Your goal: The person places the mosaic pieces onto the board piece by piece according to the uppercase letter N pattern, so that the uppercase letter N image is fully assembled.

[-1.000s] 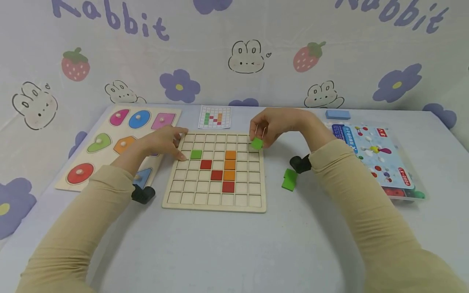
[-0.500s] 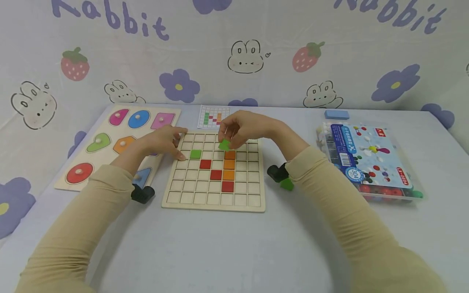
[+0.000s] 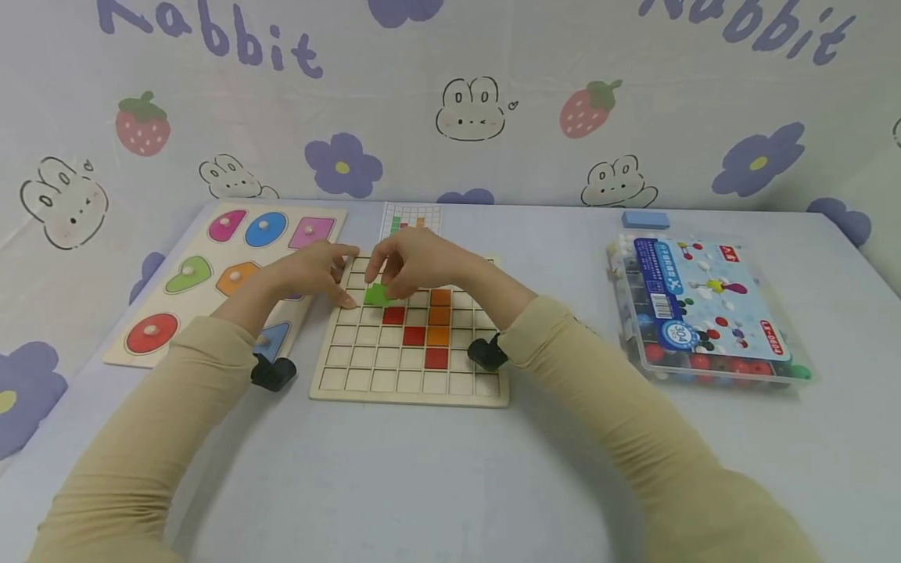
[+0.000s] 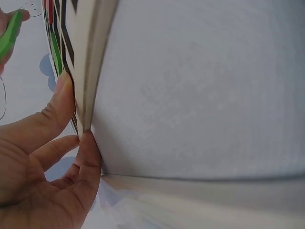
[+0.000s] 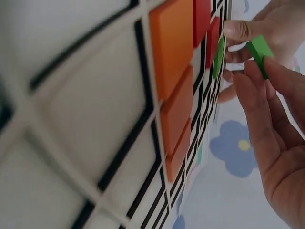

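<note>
A green tile (image 5: pixel 259 49) is pinched between the thumb and fingertips of the right hand (image 3: pixel 415 262), tilted and raised clear of the gridded board (image 3: pixel 358 380), near its far left part. The board's far left corner is braced by the left hand (image 3: pixel 317 268), which is spread rather than clenched, the thumb resting at the left edge and the fingertips at the corner. The step in hand is judged to be the setting of this green tile into the grid; for the next move, it would need to be levelled, lined up with a bare square and lowered, though which square is meant cannot be told. The held tile is seen as a small, flat, bright green piece with a visible thickness. Close by it, a placed green tile (image 5: pixel 218 58) is seated in the board. Farther across the grid, three red tiles (image 3: pixel 414 336) are set in a diagonal and three orange tiles (image 3: pixel 439 316) in a column. Beyond the board, a printed pattern card (image 3: pixel 431 221) is partly hidden by the right hand. A shape puzzle (image 3: pixel 162 303) is laid to the left, and a clear case (image 3: pixel 718 301) and a blue block (image 3: pixel 645 220) are placed to the right.
</note>
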The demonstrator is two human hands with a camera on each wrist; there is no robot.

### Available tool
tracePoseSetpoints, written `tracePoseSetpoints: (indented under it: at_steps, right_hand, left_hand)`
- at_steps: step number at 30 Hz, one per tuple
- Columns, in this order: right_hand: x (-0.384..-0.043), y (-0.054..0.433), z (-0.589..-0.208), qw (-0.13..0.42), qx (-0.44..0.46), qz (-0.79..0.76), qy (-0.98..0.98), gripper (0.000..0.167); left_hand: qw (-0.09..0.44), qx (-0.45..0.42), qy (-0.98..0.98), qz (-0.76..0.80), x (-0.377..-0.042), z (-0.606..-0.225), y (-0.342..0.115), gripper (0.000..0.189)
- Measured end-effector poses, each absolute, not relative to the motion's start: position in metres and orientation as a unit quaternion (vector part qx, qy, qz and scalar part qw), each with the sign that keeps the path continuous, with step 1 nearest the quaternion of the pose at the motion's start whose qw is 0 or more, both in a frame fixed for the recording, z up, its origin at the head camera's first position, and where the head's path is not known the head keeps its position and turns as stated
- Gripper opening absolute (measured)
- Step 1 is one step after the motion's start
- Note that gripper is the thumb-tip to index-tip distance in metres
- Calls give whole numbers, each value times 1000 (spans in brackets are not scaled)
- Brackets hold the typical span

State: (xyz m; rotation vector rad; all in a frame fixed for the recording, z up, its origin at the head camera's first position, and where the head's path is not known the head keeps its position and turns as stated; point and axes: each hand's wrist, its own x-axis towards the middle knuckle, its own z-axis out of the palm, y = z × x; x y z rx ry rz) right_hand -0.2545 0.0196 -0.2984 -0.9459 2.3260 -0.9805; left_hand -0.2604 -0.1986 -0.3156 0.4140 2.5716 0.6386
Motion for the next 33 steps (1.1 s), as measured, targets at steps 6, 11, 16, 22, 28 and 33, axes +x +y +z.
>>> tracePoseSetpoints:
  at_steps: [6, 11, 16, 22, 28, 33]
  right_hand:
    - [-249, 4, -303, 210, -328, -339, 856, 18]
    - [-245, -2, -305, 201, -333, -316, 866, 17]
    - [-244, -6, -306, 195, -334, -300, 872, 17]
    - [-242, -8, -306, 199, -324, -296, 876, 14]
    - [-241, -8, -306, 189, -334, -275, 881, 11]
    - [-240, -9, -305, 182, -338, -255, 887, 10]
  left_hand:
    - [224, 157, 934, 232, -261, -317, -200, 91]
    - [226, 156, 933, 234, -261, -316, -200, 91]
    - [231, 155, 932, 232, -260, -315, -200, 92]
    - [230, 157, 933, 228, -260, -315, -199, 92]
    - [228, 155, 934, 227, -261, -315, -198, 91]
    - [229, 152, 934, 230, -261, -315, -198, 91]
